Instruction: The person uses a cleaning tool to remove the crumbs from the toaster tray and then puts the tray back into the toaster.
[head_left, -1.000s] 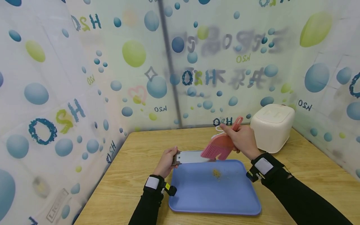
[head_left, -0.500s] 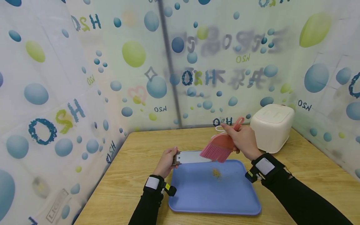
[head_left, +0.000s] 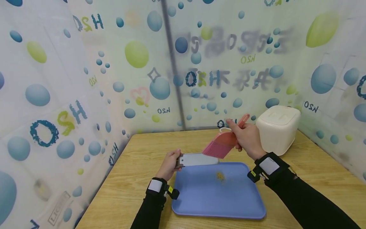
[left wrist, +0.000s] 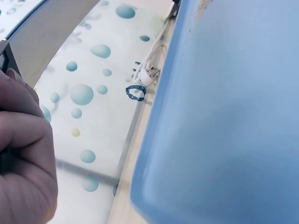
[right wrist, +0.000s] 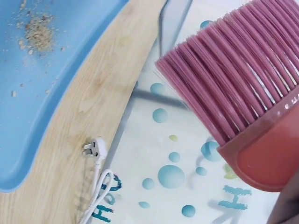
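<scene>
My left hand [head_left: 168, 165] grips the ridged grey-brown end of a crumb tray [head_left: 197, 159], a long flat metal plate. It is held above the far edge of a blue tray [head_left: 217, 200]. My right hand [head_left: 248, 140] holds a small red-pink brush [head_left: 223, 142] by its handle, bristles pointing down and left. In the head view those bristles [head_left: 215, 149] overlap the plate's right end. A small heap of tan crumbs [head_left: 220, 176] lies on the blue tray, with loose bits around it in the right wrist view. The left wrist view shows curled fingers [left wrist: 28, 135] at the plate's dark end.
A rounded cream box-shaped appliance [head_left: 278, 130] stands at the back right of the wooden table [head_left: 134, 178]. A white cord with a plug [right wrist: 96, 148] lies behind the blue tray. Curtains [head_left: 137, 79] printed with bubbles enclose the back and sides.
The brush has lifted slightly, its bristles rising over the plate's right end and drawing together from a fanned spread. The plate and blue tray stay in place.
</scene>
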`<state>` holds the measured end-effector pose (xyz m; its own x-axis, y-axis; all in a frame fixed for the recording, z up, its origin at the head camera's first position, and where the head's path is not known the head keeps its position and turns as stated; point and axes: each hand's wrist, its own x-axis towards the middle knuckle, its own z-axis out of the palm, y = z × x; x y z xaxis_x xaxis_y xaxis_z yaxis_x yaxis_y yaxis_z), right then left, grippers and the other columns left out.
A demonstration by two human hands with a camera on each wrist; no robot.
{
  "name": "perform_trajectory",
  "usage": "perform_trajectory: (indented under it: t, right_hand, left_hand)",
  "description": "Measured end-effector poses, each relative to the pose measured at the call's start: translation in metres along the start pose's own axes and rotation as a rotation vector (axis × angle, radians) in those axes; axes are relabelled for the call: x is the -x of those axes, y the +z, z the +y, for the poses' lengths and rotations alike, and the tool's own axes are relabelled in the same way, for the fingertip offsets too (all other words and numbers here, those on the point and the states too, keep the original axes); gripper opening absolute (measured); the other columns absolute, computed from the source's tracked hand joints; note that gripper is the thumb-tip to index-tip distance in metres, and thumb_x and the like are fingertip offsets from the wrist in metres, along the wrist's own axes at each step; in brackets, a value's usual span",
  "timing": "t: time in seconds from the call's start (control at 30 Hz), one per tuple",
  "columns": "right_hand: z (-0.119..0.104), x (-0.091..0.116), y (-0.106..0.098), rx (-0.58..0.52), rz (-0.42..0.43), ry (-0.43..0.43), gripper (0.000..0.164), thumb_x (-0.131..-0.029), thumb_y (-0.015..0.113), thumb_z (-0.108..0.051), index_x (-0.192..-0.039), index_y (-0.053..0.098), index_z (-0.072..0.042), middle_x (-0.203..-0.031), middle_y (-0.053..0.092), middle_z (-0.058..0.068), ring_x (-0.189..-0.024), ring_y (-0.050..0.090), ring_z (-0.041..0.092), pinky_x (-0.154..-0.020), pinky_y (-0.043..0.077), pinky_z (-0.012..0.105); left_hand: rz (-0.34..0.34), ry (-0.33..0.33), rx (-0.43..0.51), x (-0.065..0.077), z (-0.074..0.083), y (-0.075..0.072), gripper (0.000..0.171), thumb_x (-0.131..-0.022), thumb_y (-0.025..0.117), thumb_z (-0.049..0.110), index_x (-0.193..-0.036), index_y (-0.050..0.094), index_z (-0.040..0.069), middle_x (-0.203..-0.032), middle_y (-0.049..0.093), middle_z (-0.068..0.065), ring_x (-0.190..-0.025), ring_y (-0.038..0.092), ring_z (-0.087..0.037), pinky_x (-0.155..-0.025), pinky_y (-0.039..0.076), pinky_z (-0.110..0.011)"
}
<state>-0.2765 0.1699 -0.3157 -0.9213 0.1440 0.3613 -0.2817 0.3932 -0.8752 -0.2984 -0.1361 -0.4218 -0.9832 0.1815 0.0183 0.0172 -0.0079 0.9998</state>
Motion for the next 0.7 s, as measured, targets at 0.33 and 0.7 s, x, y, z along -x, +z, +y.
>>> perform_trajectory:
  t: [0.33, 0.7]
  right_hand:
    - [-0.02, 0.004, 0.028, -0.097, -0.144, -0.136, 0.053, -0.096, 0.068, -0.05, -0.08, 0.066, 0.0, -0.054, 0.054, 0.013, -0.041, 0.053, 0.027, -0.041, 0.05, 0.036]
    - [-0.029, 0.006, 0.061, -0.123, -0.288, -0.255, 0.032, -0.104, 0.062, -0.028, -0.095, 0.071, 0.002, -0.057, 0.056, 0.013, -0.044, 0.052, 0.03, -0.041, 0.046, 0.034]
  left_hand:
    - [-0.023, 0.0, 0.007, -0.002, 0.001, 0.008, 0.039, -0.111, 0.041, 0.034, -0.107, 0.058, -0.001, -0.083, 0.06, -0.007, -0.059, 0.056, -0.011, -0.047, 0.047, -0.02]
    - [-0.053, 0.033, -0.002, -0.001, 0.003, 0.012, 0.038, -0.112, 0.04, 0.032, -0.108, 0.058, -0.002, -0.081, 0.058, -0.006, -0.056, 0.054, -0.01, -0.046, 0.046, -0.019]
